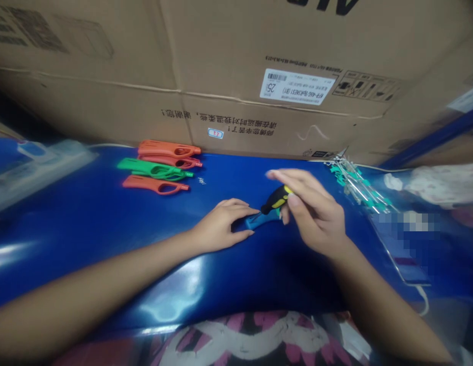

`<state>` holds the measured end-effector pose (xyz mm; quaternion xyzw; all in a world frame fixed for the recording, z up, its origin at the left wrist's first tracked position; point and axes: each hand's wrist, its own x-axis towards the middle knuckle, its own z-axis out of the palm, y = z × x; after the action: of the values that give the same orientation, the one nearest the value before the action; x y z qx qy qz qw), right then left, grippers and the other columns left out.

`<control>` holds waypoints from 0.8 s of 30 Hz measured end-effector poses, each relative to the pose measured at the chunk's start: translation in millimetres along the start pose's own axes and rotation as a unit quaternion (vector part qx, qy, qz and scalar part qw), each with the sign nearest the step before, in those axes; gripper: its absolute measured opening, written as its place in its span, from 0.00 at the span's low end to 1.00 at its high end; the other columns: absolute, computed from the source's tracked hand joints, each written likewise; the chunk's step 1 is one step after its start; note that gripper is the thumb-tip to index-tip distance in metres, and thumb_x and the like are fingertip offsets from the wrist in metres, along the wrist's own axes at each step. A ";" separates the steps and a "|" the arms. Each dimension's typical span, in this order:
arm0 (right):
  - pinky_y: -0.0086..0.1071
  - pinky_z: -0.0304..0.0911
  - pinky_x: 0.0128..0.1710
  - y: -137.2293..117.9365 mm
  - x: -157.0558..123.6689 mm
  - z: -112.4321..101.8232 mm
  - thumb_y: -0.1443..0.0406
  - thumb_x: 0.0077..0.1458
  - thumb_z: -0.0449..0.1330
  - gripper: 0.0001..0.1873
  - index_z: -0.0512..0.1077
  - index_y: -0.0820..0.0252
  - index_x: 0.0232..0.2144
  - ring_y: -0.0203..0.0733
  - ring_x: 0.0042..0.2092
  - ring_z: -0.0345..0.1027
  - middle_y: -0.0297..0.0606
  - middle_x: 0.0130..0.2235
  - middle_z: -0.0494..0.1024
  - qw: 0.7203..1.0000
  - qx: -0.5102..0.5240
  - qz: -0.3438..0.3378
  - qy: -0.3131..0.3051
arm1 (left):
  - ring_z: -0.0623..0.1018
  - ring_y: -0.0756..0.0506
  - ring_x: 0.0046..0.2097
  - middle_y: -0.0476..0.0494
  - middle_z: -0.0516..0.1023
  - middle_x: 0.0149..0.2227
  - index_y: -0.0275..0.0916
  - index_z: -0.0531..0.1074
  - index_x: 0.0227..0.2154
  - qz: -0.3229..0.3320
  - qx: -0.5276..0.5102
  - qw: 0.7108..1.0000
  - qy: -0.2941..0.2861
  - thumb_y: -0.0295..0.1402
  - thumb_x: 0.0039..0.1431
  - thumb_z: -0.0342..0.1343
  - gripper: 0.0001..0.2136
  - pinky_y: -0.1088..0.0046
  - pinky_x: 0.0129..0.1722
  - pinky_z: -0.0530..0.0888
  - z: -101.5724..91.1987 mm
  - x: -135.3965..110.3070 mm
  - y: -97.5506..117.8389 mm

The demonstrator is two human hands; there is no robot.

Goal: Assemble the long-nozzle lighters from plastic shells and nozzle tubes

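My left hand (225, 223) rests on the glossy blue table (107, 229) with its fingers closed on one end of a small blue plastic piece (259, 219). My right hand (308, 213) is just to the right of it and pinches a small tool with a black and yellow handle (276, 199), whose tip meets the blue piece. Most of the blue piece is hidden by my fingers.
Several orange and green plastic handles (160, 168) lie in a row at the back left. A bunch of teal pieces with metal rods (354, 185) lies at the back right. A big cardboard box (236, 71) stands along the table's far edge. A clear bag (38, 162) lies far left.
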<state>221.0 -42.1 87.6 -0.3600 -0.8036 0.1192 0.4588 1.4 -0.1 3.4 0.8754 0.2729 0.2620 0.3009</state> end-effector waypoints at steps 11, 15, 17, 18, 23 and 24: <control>0.34 0.72 0.30 -1.9 -2.4 -1.0 0.66 0.68 0.52 0.23 0.67 0.52 0.63 0.36 0.30 0.71 0.44 0.49 0.79 0.999 -0.007 0.011 -0.034 | 0.74 0.38 0.57 0.39 0.79 0.53 0.42 0.73 0.56 0.002 0.001 1.000 -0.003 0.36 0.59 0.64 0.21 0.53 0.58 0.69 -0.8 0.3 0.2; 0.30 0.70 0.30 -2.9 -1.5 2.0 0.64 0.60 0.65 0.16 0.77 0.52 0.51 0.37 0.32 0.72 0.37 0.37 0.81 0.999 -0.036 -0.032 0.022 | 0.74 0.38 0.57 0.40 0.79 0.52 0.44 0.73 0.55 0.001 0.001 1.000 -0.007 0.36 0.59 0.64 0.21 0.53 0.58 0.69 0.0 0.0 -0.1; 0.30 0.70 0.31 -2.6 -2.2 4.2 0.65 0.57 0.67 0.17 0.77 0.52 0.50 0.38 0.33 0.72 0.36 0.34 0.79 0.989 -0.114 -0.072 0.059 | 0.74 0.38 0.57 0.41 0.79 0.52 0.44 0.74 0.55 0.000 -0.001 1.000 -0.006 0.36 0.59 0.64 0.20 0.53 0.58 0.69 -0.2 0.3 0.0; 0.31 0.70 0.33 -2.5 -2.8 5.0 0.66 0.59 0.65 0.19 0.75 0.54 0.53 0.39 0.35 0.73 0.38 0.36 0.79 0.987 -0.132 -0.074 0.054 | 0.74 0.38 0.56 0.41 0.79 0.52 0.44 0.74 0.55 0.000 -0.003 1.000 -0.005 0.36 0.59 0.64 0.20 0.53 0.58 0.69 -0.4 0.4 0.2; 0.35 0.72 0.36 -2.5 -3.1 7.1 0.67 0.67 0.51 0.24 0.65 0.55 0.64 0.41 0.41 0.74 0.44 0.47 0.78 0.999 -0.024 0.007 -0.033 | 0.75 0.38 0.56 0.40 0.79 0.52 0.43 0.74 0.54 -0.001 -0.010 1.000 -0.002 0.36 0.59 0.64 0.20 0.54 0.57 0.70 -1.0 0.4 0.5; 0.34 0.71 0.35 -2.1 -2.7 7.2 0.66 0.67 0.55 0.21 0.68 0.54 0.61 0.40 0.38 0.74 0.42 0.44 0.78 0.999 -0.029 -0.002 -0.020 | 0.75 0.38 0.56 0.40 0.79 0.52 0.43 0.74 0.54 -0.001 -0.008 1.000 -0.003 0.36 0.59 0.64 0.20 0.54 0.57 0.70 -0.8 0.2 0.4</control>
<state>215.0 -44.4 82.9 -0.3691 -0.8163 0.1024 0.4324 1.2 0.1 4.3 0.8736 0.2706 0.2612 0.3087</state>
